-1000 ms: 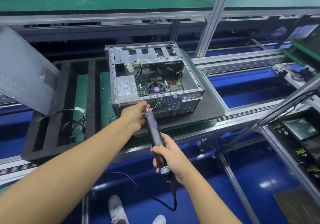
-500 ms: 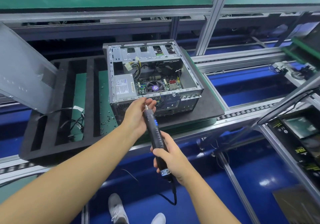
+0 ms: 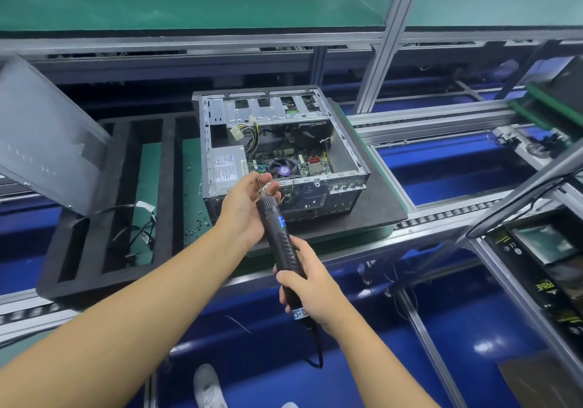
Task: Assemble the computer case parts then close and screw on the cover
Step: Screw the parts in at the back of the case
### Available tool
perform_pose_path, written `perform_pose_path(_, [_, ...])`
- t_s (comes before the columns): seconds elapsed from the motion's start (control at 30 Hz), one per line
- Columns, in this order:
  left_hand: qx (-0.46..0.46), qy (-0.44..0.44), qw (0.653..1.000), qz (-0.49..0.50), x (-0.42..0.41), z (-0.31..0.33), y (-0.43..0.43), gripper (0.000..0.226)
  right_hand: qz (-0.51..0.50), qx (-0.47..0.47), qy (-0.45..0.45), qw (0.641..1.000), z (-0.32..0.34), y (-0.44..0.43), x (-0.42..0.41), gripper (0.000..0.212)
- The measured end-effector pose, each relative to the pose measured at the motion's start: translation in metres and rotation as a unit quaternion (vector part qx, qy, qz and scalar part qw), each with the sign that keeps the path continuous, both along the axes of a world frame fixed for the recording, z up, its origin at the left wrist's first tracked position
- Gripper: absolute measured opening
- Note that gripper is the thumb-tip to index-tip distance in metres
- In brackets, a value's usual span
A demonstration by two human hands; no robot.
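An open computer case [image 3: 344, 152] lies on a black foam pad [image 3: 378, 209], its power supply, cables and fan exposed. My right hand [image 3: 310, 287] grips the lower end of a black electric screwdriver [image 3: 279, 240], which points up towards the case's near edge. My left hand [image 3: 249, 205] pinches the screwdriver's metal tip with curled fingers, just in front of the case. The grey side cover [image 3: 47, 145] leans tilted at the far left, apart from the case.
A black foam tray [image 3: 123, 193] with slots holds loose cables [image 3: 138, 228] and small screws [image 3: 197, 226] left of the case. Aluminium posts [image 3: 381, 45] and conveyor rails [image 3: 441, 221] frame the bench. More equipment [image 3: 542, 256] sits at the right. My shoes show below.
Both hands and the screwdriver have lifted slightly, away from the case's rear face. My left hand's fingers have shifted onto the bit at the tip.
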State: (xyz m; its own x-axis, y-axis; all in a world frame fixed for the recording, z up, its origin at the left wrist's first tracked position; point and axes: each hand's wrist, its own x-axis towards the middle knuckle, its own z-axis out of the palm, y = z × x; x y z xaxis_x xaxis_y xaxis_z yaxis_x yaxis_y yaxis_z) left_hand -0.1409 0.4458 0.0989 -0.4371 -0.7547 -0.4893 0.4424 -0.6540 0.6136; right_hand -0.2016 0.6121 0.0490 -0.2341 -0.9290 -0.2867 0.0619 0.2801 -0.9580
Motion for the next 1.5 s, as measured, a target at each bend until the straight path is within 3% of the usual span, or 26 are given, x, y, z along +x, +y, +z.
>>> perform_pose_path(0.47, [0.035, 0.031, 0.999, -0.027, 0.020, 0.015, -0.031, 0.017, -0.015, 0.030, 0.080, 0.996, 0.015, -0.032, 0.020, 0.070])
perform_pose_path(0.63, [0.037, 0.080, 0.996, -0.010, 0.026, 0.020, -0.045, 0.019, -0.021, 0.022, 0.065, 0.997, 0.022, -0.048, 0.030, 0.069])
perform_pose_path(0.77, [0.022, 0.116, 0.993, -0.022, 0.033, 0.022, -0.056, 0.007, -0.026, 0.011, 0.053, 0.998, 0.029, -0.058, 0.038, 0.068])
perform_pose_path(1.07, [-0.035, 0.099, 0.994, -0.030, 0.054, 0.022, -0.070, 0.023, -0.042, -0.002, 0.024, 0.999, 0.033, -0.064, 0.059, 0.068])
perform_pose_path(1.17, [-0.063, 0.072, 0.995, -0.016, 0.056, 0.019, -0.072, 0.017, -0.039, 0.001, 0.011, 0.999, 0.035, -0.066, 0.064, 0.068])
perform_pose_path(1.23, [-0.073, 0.080, 0.994, -0.015, 0.057, 0.018, -0.073, 0.010, -0.038, 0.006, -0.019, 0.999, 0.036, -0.068, 0.065, 0.070])
perform_pose_path(1.33, [-0.052, 0.076, 0.996, -0.007, 0.062, 0.020, -0.076, 0.006, -0.039, -0.002, -0.136, 0.990, 0.038, -0.068, 0.066, 0.068])
perform_pose_path(1.5, [0.021, 0.118, 0.992, 0.028, 0.070, 0.026, -0.087, 0.016, -0.002, -0.075, -0.331, 0.941, 0.043, -0.059, 0.068, 0.065])
